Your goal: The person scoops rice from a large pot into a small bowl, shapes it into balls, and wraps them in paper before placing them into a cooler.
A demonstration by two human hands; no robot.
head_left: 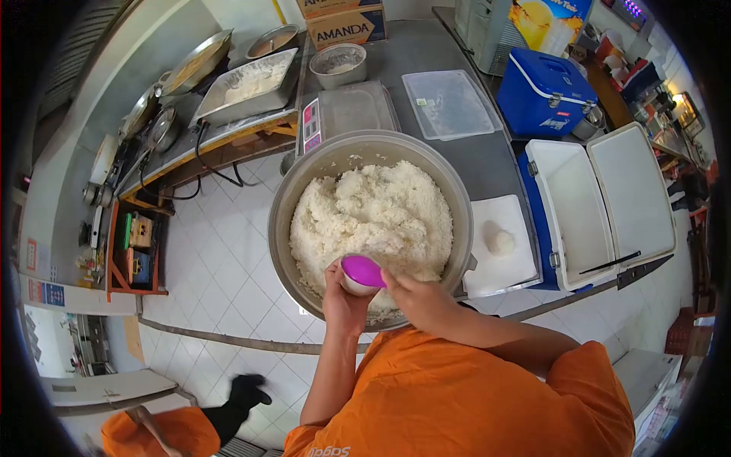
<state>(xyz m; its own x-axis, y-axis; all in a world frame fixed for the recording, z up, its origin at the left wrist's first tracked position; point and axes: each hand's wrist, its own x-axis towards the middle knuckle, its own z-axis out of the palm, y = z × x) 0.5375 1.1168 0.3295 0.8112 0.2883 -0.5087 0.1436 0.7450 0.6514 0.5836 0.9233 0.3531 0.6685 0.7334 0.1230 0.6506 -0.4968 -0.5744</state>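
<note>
Our left hand (340,293) curls its fingers around a small bowl (356,283), cupping it from below, while our right hand (407,293) pinches the purple scoop (362,270) pressed flat over the bowl's mouth. Both hover at the near rim of the big rice pot (283,228), just above the cooked rice (373,217). One shaped rice ball (501,241) already lies on the white board (499,263) at the counter's near edge; the pot looks nearly full, so most portions seem left.
</note>
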